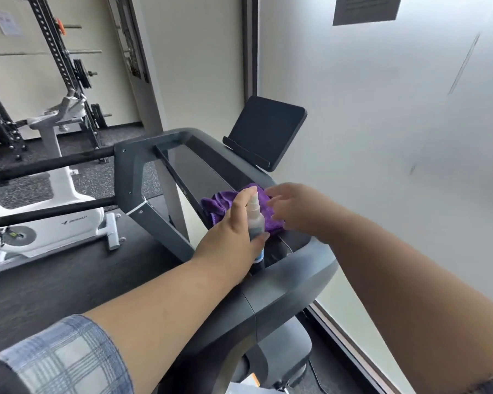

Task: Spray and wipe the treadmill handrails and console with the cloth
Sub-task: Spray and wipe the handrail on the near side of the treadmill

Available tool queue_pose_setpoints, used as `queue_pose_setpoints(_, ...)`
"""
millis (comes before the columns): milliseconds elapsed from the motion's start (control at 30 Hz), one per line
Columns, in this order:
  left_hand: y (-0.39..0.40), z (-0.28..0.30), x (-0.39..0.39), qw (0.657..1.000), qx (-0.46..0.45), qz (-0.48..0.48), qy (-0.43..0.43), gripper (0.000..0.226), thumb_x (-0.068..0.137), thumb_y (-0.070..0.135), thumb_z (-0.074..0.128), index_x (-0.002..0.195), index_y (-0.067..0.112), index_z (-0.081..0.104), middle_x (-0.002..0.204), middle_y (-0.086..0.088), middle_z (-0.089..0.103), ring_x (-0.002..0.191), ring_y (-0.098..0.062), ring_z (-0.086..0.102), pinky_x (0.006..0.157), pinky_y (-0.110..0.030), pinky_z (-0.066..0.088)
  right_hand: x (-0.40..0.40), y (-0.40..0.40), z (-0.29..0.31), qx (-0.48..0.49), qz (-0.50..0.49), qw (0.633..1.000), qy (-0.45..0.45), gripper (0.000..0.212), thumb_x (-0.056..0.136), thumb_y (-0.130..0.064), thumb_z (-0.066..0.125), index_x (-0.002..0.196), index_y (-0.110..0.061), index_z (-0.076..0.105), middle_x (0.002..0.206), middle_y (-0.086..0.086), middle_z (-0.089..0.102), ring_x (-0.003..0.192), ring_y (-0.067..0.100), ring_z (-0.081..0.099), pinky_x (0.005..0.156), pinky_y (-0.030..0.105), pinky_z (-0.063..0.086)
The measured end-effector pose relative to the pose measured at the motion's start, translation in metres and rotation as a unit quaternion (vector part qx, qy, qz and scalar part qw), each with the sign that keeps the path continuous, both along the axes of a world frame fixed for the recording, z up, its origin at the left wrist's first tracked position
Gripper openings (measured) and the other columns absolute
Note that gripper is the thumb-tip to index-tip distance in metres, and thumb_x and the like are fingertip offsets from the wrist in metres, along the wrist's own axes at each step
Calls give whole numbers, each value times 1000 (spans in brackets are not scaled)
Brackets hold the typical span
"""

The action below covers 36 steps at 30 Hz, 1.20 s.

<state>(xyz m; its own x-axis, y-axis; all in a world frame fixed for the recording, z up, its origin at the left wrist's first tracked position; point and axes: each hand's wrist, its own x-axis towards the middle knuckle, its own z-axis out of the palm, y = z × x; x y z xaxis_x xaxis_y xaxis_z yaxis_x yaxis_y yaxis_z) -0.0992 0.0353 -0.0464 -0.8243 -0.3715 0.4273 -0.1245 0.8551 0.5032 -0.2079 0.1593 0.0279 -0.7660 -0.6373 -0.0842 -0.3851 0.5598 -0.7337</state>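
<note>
A dark grey treadmill console (211, 166) runs across the middle, with a black tablet holder (265, 132) at its far end. A crumpled purple cloth (219, 206) lies on the console's near right part. My left hand (234, 237) grips a small clear spray bottle (255, 220) upright, forefinger over its top, just in front of the cloth. My right hand (293, 209) hovers over the cloth's right side with fingers spread and relaxed; it is blurred. The near handrail (282, 285) curves below both forearms. A black handrail bar (49, 163) runs off to the left.
A frosted glass wall (382, 137) stands close on the right. A white exercise bike (49, 217) sits left on the dark floor, and a black weight rack (69, 75) stands behind it.
</note>
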Motion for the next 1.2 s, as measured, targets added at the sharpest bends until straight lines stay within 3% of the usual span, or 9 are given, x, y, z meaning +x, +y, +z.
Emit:
queue_pose_setpoints(100,-9,7,12,998,5,10,60,88,89,35,74,142,52,6,139,-4,59,108,-31,65,80,-29,44,-21,-15,-7,6,-51,996,71,45,95,-17,42,136,-28,58,125,-3,66,90,17,62,71,23,45)
queue_pose_setpoints(200,-30,15,23,995,15,53,88,91,88,34,75,140,55,4,136,-8,60,108,-35,65,84,-38,50,-34,-34,-15,62,-31,992,104,42,95,-13,44,134,-15,59,131,5,63,112,27,61,84,29,47)
queue_pose_setpoints(400,-55,12,40,993,27,111,39,88,90,36,73,143,53,5,138,-6,58,109,-33,63,84,-40,50,-41,-69,-23,162,-11,975,149,29,98,-13,46,124,-7,56,124,19,60,114,39,58,78,35,41)
queue_pose_setpoints(600,-57,10,52,992,-3,125,20,89,92,37,70,144,52,-1,145,-5,53,107,-35,65,82,-37,49,-26,-85,-13,262,13,955,138,46,105,-41,43,141,-13,51,140,8,55,130,26,52,101,32,39)
queue_pose_setpoints(800,-64,20,74,993,15,116,18,91,92,38,70,141,63,-2,143,-2,54,111,-29,63,93,-40,49,-43,-82,-29,227,30,963,145,39,87,-38,69,116,-12,62,94,5,60,75,20,57,65,29,42)
queue_pose_setpoints(867,-71,32,88,991,47,108,58,93,90,35,73,140,66,2,131,2,58,107,-21,63,93,-39,48,-44,-85,-36,151,29,984,87,25,81,-35,71,97,-18,60,88,1,62,69,15,56,56,27,41)
queue_pose_setpoints(967,-85,42,114,988,61,110,86,91,91,33,72,141,70,6,117,20,56,95,3,61,84,-24,44,-33,-93,-41,-31,0,993,-116,20,81,-20,68,98,-12,63,95,13,71,81,31,71,72,44,61)
queue_pose_setpoints(1067,-87,40,137,983,72,140,93,86,96,27,65,148,57,4,129,8,49,97,17,54,84,-13,38,-9,-102,-42,-162,-35,938,-303,22,86,-5,59,108,-1,58,92,19,68,68,32,71,57,46,60)
queue_pose_setpoints(1200,-73,35,163,977,109,152,100,85,98,17,61,145,58,4,118,1,48,94,-7,63,96,-38,49,30,-113,-33,-251,-23,835,-489,18,85,0,49,99,-6,59,77,13,69,59,29,71,54,46,60)
